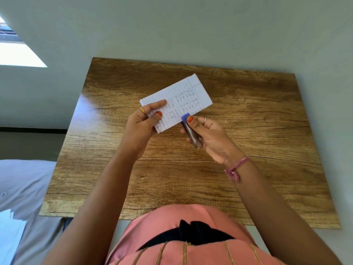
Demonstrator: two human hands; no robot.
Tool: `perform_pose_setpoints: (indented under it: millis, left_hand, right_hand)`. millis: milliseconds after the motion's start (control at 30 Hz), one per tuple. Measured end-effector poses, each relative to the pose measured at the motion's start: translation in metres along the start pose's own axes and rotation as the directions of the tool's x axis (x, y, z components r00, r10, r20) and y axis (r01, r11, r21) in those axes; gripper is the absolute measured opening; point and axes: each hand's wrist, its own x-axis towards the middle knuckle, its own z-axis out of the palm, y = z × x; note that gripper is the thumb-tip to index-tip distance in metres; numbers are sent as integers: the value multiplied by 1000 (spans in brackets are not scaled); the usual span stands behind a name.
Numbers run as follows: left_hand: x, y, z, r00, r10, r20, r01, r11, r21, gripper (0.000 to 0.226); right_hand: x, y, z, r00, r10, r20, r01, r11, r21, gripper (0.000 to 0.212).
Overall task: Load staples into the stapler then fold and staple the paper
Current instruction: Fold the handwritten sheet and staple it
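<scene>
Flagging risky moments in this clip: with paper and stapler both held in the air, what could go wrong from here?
1. The left hand pinches the folded, lined white paper at one end only; unsupported, it may slip or unfold under the staple.
2. The right hand grips the small blue-tipped dark stapler at the paper's very edge, so the staple might miss a layer.

A wooden table (248,115) stands by a grey wall (191,31), with grey cloth (24,180) at its left
</scene>
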Motion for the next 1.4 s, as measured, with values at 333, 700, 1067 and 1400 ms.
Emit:
perform_pose_setpoints:
  millis: [333, 700, 1067, 1400]
  left_hand:
    - [4, -10, -10, 992, -5, -124, -18, 983, -183, 32]
    - [9, -39, -18, 916, -134, -379, 8, 949, -316, 34]
    - [10, -68, -11, 902, 8, -433, 53, 990, 129, 58]
    - [17, -66, -20, 960, 136, -243, 70, 728, 682, 67]
  right_hand:
    - [8, 25, -20, 968, -243, -54, 157, 765, -625, 36]
    - [16, 53, -47, 881, -453, 136, 188, 71, -980, 54]
    - [25, 68, -51, 863, -483, 149, 131, -70, -989, 55]
    - [26, 77, -53, 814, -574, 91, 118, 10, -993, 54]
